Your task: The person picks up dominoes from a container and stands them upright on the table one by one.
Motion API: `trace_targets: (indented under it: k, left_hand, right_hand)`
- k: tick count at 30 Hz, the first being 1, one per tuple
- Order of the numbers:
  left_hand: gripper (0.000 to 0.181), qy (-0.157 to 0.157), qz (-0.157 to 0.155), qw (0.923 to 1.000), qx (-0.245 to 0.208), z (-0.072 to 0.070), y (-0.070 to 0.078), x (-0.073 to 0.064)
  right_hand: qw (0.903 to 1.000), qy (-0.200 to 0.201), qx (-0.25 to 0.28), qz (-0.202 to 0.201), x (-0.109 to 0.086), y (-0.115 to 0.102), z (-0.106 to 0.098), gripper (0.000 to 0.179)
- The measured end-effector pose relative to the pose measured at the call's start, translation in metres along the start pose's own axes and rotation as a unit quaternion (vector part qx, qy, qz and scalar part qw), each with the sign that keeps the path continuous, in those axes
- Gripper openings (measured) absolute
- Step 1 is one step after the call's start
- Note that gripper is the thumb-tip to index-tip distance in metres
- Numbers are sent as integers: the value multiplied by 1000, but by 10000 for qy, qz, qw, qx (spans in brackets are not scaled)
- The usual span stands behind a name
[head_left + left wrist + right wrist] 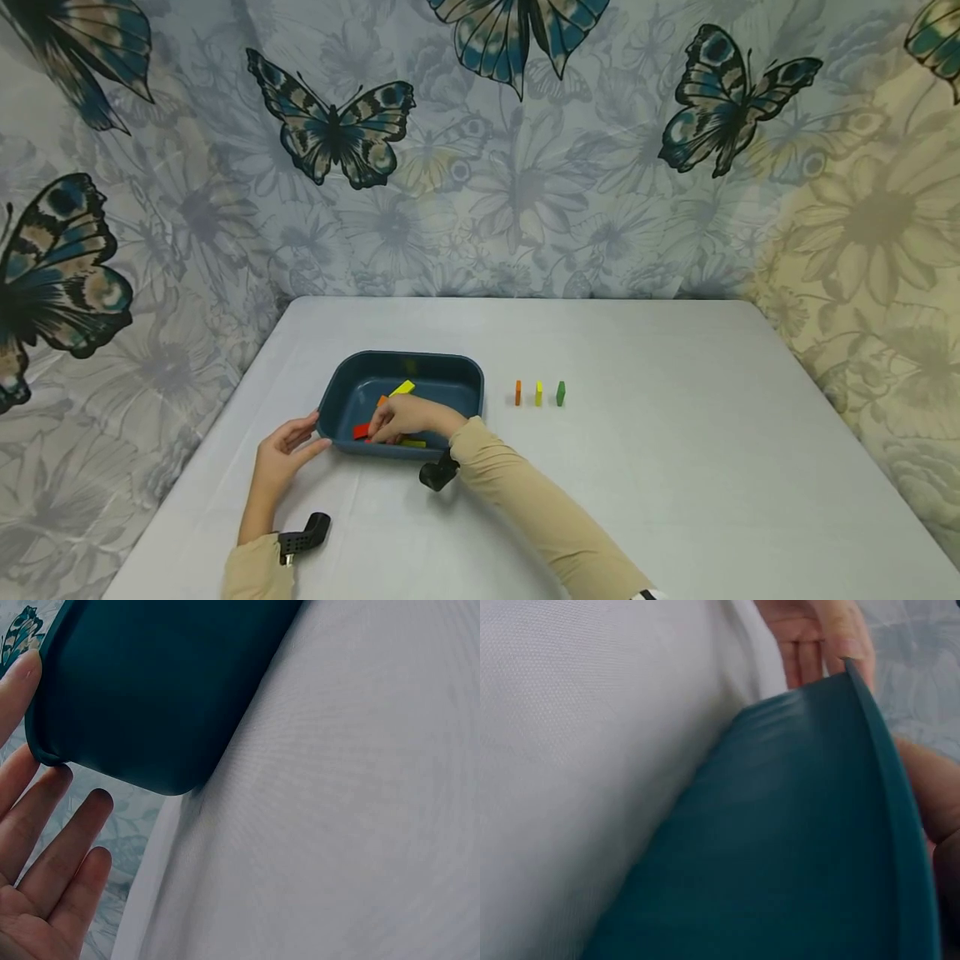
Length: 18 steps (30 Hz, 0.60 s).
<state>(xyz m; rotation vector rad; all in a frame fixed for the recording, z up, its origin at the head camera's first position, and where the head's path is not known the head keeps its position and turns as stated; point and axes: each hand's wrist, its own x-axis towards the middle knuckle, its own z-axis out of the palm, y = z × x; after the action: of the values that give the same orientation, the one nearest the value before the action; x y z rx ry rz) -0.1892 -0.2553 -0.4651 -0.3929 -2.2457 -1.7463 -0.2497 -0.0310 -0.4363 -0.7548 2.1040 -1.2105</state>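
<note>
A dark teal plastic box stands on the table, holding several small flat blocks. A yellow block and a red block show inside; others are partly covered by the hand. My left hand touches the box's near left corner, thumb and fingertips at the rim, fingers spread. My right hand reaches inside over the near wall, fingers pointing down among the blocks. Its fingertips are hidden, and I cannot tell whether they pinch a block. In the right wrist view, the box wall hides most of that hand.
Right of the box, an orange block, a yellow upright block and a green block stand on end in a row. White cloth covers the table. Behind it hangs a butterfly-patterned curtain.
</note>
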Motion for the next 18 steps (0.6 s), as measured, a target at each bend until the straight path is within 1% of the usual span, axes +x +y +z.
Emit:
trace_targets:
  k: [4,8,11,18]
  left_hand:
    - [37,10,-38,10000,55,-1,-4,1]
    - [37,27,-79,10000,-6,-3,-17,2]
    - [38,34,-95,9999,-58,-4,-24,2]
    - [38,2,-1,9999,-133,-5,-27,2]
  right_hand:
    - [9993,-72,363,0,-4,1,-5,13]
    - [9991,-258,320,-89,-11,1,-11,19]
    - [9989,-358,261,-171,-16,1,-14,20]
    - [9972,-566,96,-488,-27,4,-22,18]
